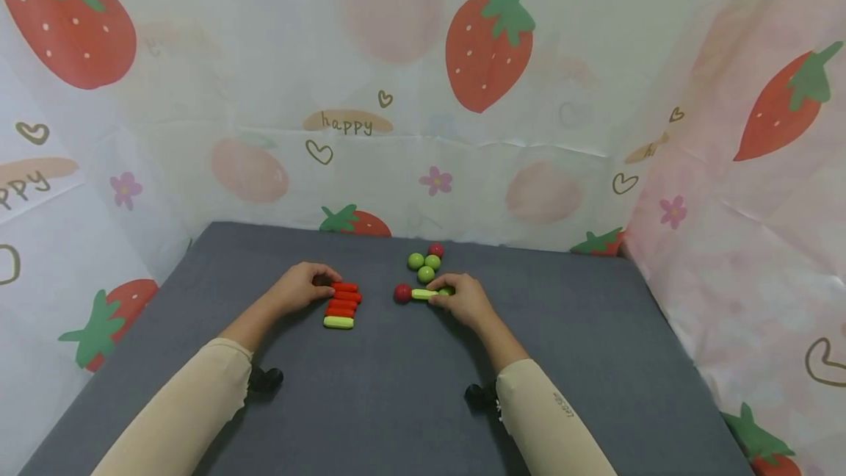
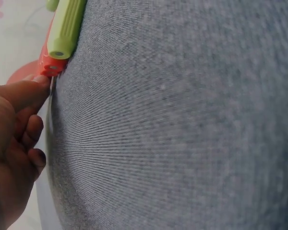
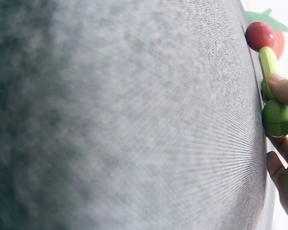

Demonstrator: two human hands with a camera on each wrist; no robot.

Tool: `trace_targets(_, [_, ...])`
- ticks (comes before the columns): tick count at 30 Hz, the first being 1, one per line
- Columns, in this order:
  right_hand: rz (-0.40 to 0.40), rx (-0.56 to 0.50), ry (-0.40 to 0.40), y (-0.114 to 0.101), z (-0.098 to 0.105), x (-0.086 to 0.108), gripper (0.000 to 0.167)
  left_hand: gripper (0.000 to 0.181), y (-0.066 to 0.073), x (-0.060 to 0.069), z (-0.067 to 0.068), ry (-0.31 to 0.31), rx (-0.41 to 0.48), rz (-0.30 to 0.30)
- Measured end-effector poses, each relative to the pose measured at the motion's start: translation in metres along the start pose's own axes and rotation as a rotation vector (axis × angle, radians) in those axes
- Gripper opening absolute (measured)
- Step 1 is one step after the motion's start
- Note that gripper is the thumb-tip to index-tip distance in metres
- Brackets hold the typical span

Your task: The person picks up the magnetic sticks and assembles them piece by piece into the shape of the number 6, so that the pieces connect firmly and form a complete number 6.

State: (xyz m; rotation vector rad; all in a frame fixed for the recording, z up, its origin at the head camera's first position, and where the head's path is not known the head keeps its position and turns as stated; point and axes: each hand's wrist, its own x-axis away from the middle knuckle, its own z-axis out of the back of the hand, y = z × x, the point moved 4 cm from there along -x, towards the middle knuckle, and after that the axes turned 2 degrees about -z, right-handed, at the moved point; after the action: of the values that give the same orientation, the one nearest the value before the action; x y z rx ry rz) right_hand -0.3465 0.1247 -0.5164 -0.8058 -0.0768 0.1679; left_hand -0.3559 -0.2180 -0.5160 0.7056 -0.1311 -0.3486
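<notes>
In the head view, my left hand (image 1: 305, 289) is at the left end of a row of red magnetic sticks (image 1: 341, 305), pinching the farthest one between thumb and index finger. A yellow-green stick (image 1: 338, 322) lies at the near end of that row. My right hand (image 1: 465, 301) pinches another yellow-green stick (image 1: 424, 294). A red ball (image 1: 402, 293) sits at that stick's left end, and a green ball (image 3: 279, 118) at its other end, partly covered by my fingers in the head view. In the left wrist view, my thumb touches a red stick's end (image 2: 52, 66).
Behind my right hand, green balls (image 1: 426, 274) and a red ball (image 1: 435, 249) cluster on the grey cloth-covered table (image 1: 370, 395). A strawberry-printed curtain (image 1: 423, 94) hangs around its back and sides. Black wrist devices (image 1: 266, 380) show at both sleeves.
</notes>
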Motion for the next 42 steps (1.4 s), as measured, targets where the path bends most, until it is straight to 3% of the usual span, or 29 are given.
trace_targets(5, [0.007, -0.007, -0.006, -0.001, -0.001, 0.0, 0.016, 0.025, 0.005, 0.008, 0.004, 0.075, 0.046, 0.016])
trace_targets(10, [0.02, -0.001, 0.004, 0.001, -0.001, -0.002, 0.016, 0.024, 0.027, 0.022, -0.001, 0.144, 0.118, 0.044])
trace_targets(18, [0.02, 0.0, 0.001, 0.004, 0.0, -0.002, 0.016, 0.023, 0.069, 0.044, -0.028, 0.235, 0.212, 0.094])
trace_targets(26, [0.017, -0.005, 0.002, 0.004, -0.001, -0.003, 0.016, 0.02, 0.094, 0.058, -0.057, 0.394, 0.162, 0.091])
trace_targets(35, [0.016, 0.0, -0.001, 0.004, -0.001, -0.002, 0.016, 0.02, 0.109, 0.061, -0.078, 0.502, 0.189, 0.15])
trace_targets(42, [0.018, -0.013, 0.0, 0.003, -0.001, -0.002, 0.017, 0.018, 0.106, 0.052, -0.088, 0.535, 0.162, 0.213])
